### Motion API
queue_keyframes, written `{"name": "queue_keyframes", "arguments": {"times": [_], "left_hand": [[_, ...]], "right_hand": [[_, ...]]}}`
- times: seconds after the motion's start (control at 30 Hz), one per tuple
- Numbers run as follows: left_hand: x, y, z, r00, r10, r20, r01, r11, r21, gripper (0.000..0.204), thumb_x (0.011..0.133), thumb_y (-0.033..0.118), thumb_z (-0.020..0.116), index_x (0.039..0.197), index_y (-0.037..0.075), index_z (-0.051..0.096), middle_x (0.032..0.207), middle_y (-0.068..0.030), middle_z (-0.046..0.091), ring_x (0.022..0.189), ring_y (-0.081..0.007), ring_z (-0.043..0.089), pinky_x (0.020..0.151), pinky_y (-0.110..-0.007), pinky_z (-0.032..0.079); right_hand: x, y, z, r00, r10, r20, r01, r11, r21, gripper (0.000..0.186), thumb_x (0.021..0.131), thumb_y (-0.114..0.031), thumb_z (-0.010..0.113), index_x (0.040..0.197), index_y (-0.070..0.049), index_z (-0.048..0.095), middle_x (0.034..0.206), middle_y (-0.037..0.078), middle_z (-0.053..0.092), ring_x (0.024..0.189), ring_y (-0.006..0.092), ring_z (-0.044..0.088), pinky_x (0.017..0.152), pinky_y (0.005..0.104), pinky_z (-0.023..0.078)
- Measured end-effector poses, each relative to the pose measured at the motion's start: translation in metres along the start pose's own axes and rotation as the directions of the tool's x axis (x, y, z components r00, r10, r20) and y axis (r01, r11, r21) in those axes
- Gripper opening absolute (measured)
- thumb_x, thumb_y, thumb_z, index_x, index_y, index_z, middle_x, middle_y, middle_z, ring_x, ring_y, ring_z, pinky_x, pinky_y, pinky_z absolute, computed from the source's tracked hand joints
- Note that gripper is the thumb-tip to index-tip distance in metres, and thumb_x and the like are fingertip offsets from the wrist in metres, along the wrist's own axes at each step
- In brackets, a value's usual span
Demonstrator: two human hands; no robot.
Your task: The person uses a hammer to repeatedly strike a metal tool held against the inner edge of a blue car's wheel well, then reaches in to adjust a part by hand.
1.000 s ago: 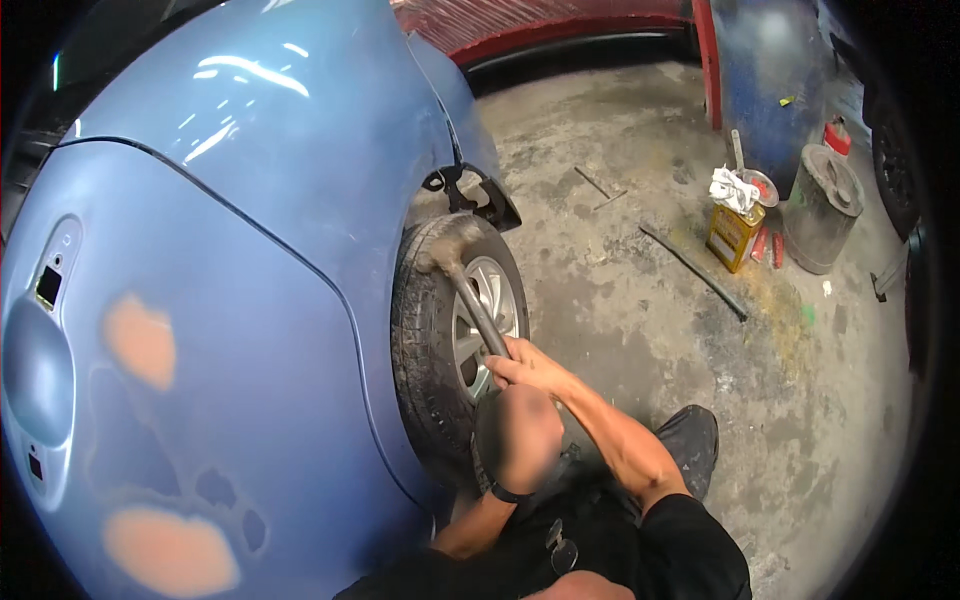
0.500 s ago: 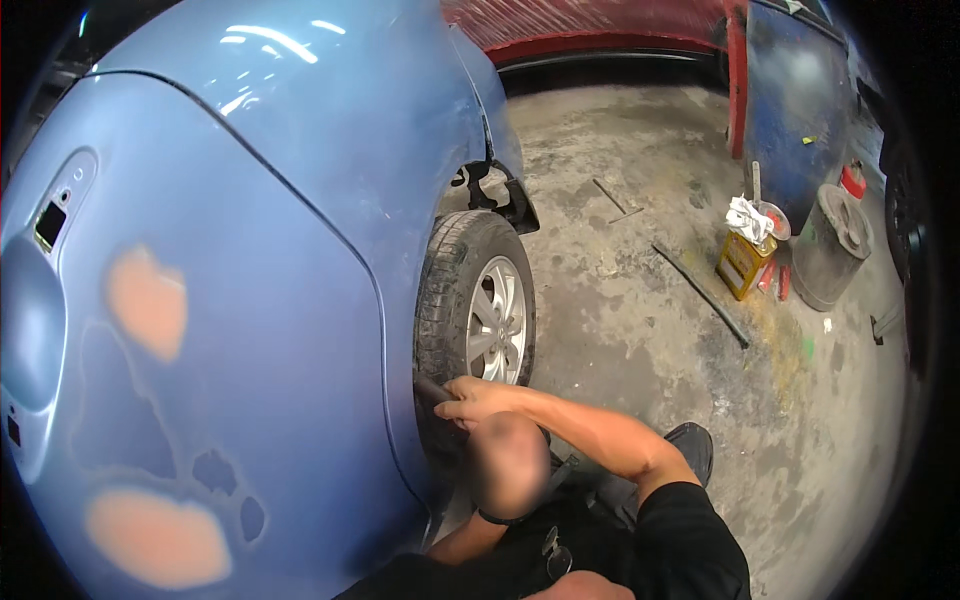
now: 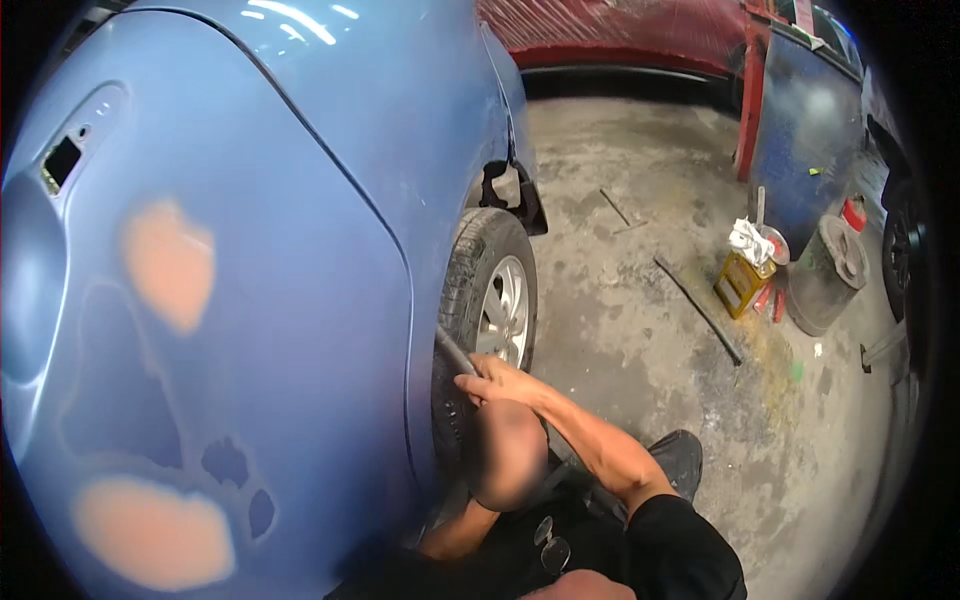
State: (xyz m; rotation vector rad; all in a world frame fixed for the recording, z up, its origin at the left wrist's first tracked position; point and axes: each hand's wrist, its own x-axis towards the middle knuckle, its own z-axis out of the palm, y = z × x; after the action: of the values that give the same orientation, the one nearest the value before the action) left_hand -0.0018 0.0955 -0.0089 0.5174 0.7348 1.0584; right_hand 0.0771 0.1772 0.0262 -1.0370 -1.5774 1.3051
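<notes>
My right hand (image 3: 505,381) is closed round a dark grey bar (image 3: 457,352), which slants up and left into the gap between the blue car body (image 3: 330,310) and the tyre (image 3: 462,285). The bar's far end is hidden behind the body edge. My left hand (image 3: 513,455) is just below the right one, beside the lower tyre; it is blurred, so its fingers cannot be made out. A dark band circles the left wrist. The silver wheel rim (image 3: 508,310) faces right. Sanded peach patches (image 3: 155,535) show on the car's side panel.
On the stained concrete floor (image 3: 620,310) lie a long dark strip (image 3: 698,310) and a thin rod (image 3: 615,207). At right stand a yellow can (image 3: 740,285) with a white rag (image 3: 750,240) and a grey drum (image 3: 825,285). A plastic-covered red car (image 3: 620,30) is behind.
My right hand has moved slightly up and right, and more of the bar shows, now tilted more steeply. The whole view has shifted a little. The left hand stays close below.
</notes>
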Motion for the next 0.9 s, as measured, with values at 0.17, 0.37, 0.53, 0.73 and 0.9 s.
{"name": "queue_keyframes", "arguments": {"times": [0.17, 0.37, 0.53, 0.73, 0.9], "left_hand": [[-0.016, 0.003, 0.002, 0.982, 0.048, -0.182, -0.083, 0.977, -0.194, 0.048, 0.096, 0.064, 0.028, 0.089, 0.018, 0.042, 0.062, 0.0041, 0.035, 0.05, -0.0084, 0.034, 0.05, -0.026, 0.032], [0.004, 0.002, 0.02, 0.993, 0.044, -0.106, -0.066, 0.973, -0.22, 0.047, 0.093, 0.066, 0.033, 0.095, 0.02, 0.044, 0.065, 0.0042, 0.026, 0.054, -0.0102, 0.027, 0.051, -0.027, 0.025], [0.04, 0.019, 0.035, 0.996, -0.082, -0.015, 0.08, 0.99, -0.119, 0.049, 0.095, 0.064, 0.028, 0.091, 0.016, 0.04, 0.057, 0.0042, 0.028, 0.046, -0.0092, 0.029, 0.047, -0.026, 0.028], [-0.01, 0.001, -0.01, 0.99, 0.056, -0.129, -0.073, 0.989, -0.129, 0.053, 0.094, 0.067, 0.028, 0.083, 0.018, 0.045, 0.059, 0.0059, 0.028, 0.048, -0.0094, 0.029, 0.049, -0.026, 0.027], [-0.015, -0.009, -0.014, 0.975, 0.066, -0.214, -0.123, 0.957, -0.264, 0.052, 0.09, 0.071, 0.036, 0.089, 0.019, 0.046, 0.064, 0.0053, 0.031, 0.052, -0.009, 0.03, 0.051, -0.026, 0.026]], "right_hand": [[0.004, -0.011, 0.019, 0.964, 0.067, 0.257, -0.085, 0.995, 0.06, 0.035, 0.09, -0.031, 0.058, 0.088, 0.004, 0.055, 0.07, 0.009, 0.06, 0.066, 0.0164, 0.057, 0.061, 0.0331, 0.046], [0.018, 0.006, -0.001, 0.966, 0.004, 0.259, -0.01, 1.0, 0.022, 0.037, 0.091, -0.033, 0.058, 0.09, 0.004, 0.057, 0.069, 0.008, 0.059, 0.067, 0.0173, 0.057, 0.06, 0.0334, 0.046], [0.027, -0.015, -0.041, 0.993, -0.102, -0.061, 0.088, 0.977, -0.192, 0.039, 0.09, -0.033, 0.057, 0.093, 0.006, 0.056, 0.073, 0.016, 0.061, 0.07, 0.0222, 0.061, 0.062, 0.0369, 0.048], [0.002, -0.016, 0.021, 0.97, 0.065, 0.235, -0.09, 0.991, 0.099, 0.035, 0.092, -0.029, 0.058, 0.093, 0.007, 0.054, 0.07, 0.012, 0.06, 0.066, 0.0199, 0.059, 0.061, 0.0345, 0.047], [0.008, 0.008, 0.035, 0.94, 0.061, 0.335, -0.062, 0.998, -0.008, 0.036, 0.093, -0.033, 0.058, 0.085, 0.002, 0.054, 0.065, 0.005, 0.057, 0.06, 0.0127, 0.056, 0.054, 0.0288, 0.045]]}}
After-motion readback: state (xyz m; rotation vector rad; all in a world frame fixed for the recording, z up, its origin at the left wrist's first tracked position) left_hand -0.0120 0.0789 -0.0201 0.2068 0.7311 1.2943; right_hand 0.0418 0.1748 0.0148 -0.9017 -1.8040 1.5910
